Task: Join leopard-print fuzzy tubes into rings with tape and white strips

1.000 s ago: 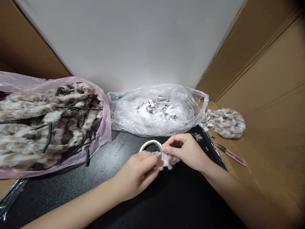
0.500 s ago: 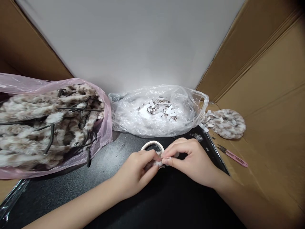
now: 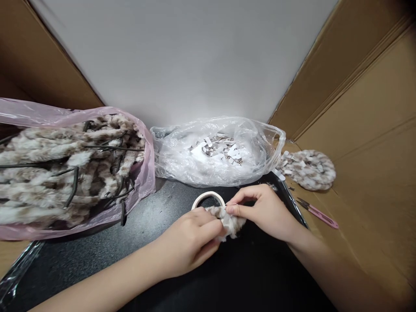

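Note:
A small piece of brown-and-white plush fur (image 3: 231, 224) is held over the black work surface (image 3: 208, 273). My left hand (image 3: 198, 236) is closed round its left side, hiding part of it. At the upper edge of the fur, my right hand (image 3: 260, 210) pinches with thumb and forefinger; the exact spot between the fingertips is too small to make out. Just behind the fur lies a cream-coloured roll of tape (image 3: 208, 195), partly covered by my left hand and the fur.
On the left, a pink plastic bag (image 3: 147, 173) holds fluffy fur strips (image 3: 42, 186) with dark cords sticking out. A clear plastic bag (image 3: 182, 169) of white scraps stands at the back. To the right are a round fur bundle (image 3: 312, 169) and pink thread snips (image 3: 320, 215). Cardboard walls (image 3: 367, 108) flank the surface.
The fur piece has come out more into sight between my hands. My left hand has turned over it, knuckles up. My right hand has shifted slightly up and to the right.

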Motion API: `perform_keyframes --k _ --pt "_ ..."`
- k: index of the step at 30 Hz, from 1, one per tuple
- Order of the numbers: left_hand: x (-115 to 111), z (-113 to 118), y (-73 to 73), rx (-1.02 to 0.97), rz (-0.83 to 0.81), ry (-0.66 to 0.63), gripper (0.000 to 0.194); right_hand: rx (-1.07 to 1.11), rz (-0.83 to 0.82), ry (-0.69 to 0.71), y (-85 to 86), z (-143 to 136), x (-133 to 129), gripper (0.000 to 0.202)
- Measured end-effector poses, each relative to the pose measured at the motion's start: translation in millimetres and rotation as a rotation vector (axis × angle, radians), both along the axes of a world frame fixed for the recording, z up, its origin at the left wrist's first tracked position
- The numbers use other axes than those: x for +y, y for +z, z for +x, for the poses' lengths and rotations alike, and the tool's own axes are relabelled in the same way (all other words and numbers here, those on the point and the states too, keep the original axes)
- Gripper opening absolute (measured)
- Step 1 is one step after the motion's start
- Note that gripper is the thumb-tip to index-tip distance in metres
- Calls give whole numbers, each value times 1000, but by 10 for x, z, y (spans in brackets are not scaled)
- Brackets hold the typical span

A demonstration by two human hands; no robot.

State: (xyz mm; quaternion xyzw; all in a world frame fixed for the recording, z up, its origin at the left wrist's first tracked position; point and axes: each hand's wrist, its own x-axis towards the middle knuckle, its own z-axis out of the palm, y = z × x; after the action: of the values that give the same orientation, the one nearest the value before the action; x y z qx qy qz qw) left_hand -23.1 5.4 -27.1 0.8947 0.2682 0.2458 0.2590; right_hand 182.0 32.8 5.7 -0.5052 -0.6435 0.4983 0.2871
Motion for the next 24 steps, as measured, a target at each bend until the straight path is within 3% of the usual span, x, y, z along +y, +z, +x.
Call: perform_keyframes --k 2,5,9,13,18,24 --pt "11 -3 7 -9 -3 -2 16 -2 -5 10 7 4 -2 11" --pt "27 -3 45 -49 -129 107 11 -15 99 38 61 12 -50 5" --pt "11 11 102 -125 -451 255 14 -2 436 138 113 -2 -141 10" --pt "-38 42 125 -254 -615 365 17 -62 723 245 77 -29 -183 11" --pt "-35 60 161 -221 -616 356 10 -144 853 258 0 -37 -189 11" --pt "-8 82 163 -20 -576 340 31 -254 861 208 -85 -44 -205 14"
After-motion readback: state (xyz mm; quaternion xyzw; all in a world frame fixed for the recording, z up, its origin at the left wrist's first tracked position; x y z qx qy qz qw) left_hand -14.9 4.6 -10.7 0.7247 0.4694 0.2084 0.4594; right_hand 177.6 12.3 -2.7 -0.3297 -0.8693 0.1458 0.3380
